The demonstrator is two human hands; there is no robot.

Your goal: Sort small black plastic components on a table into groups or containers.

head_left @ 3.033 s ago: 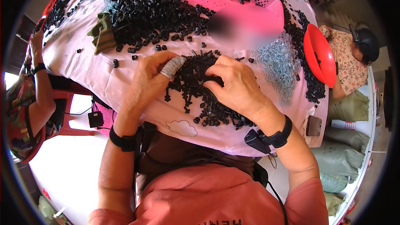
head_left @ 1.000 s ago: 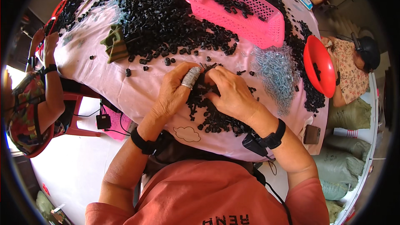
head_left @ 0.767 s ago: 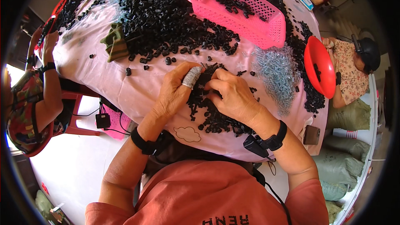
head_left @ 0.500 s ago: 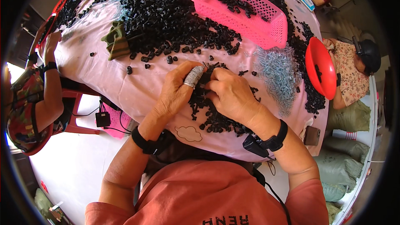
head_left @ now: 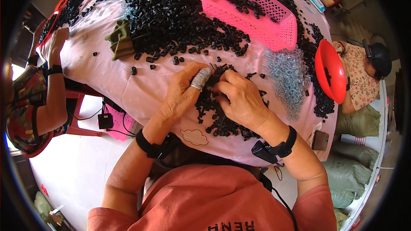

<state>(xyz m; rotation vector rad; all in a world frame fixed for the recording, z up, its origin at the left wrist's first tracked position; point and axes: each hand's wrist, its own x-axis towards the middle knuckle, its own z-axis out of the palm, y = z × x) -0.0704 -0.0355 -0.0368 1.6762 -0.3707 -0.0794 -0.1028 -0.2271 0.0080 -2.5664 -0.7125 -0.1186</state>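
Note:
My left hand (head_left: 182,92) is closed in a pinch, with a grey-white wrapping (head_left: 200,79) around one finger. Close beside it my right hand (head_left: 243,99) curls inward, thumb and fingers bent together. A small black plastic part (head_left: 214,78) shows between the fingertips of both hands; its exact shape is partly hidden. Below and around the hands lies a loose heap of small black parts (head_left: 222,125), some of them thin and stalked. Farther off spreads a much larger pile of black plastic pieces (head_left: 167,17), with a few strays on the pink cloth (head_left: 145,90).
A pink perforated basket (head_left: 248,32) holds some black pieces. Clear small parts (head_left: 286,81) form a pile at right, near a red bowl (head_left: 332,85). A green striped cloth (head_left: 121,40) lies at left. A phone (head_left: 320,140) rests by the right edge. Other people sit around the table.
My right hand's fingers have shifted slightly, while my left hand stays nearly in place. The person at left has moved a hand a little. The whole view has shifted very slightly.

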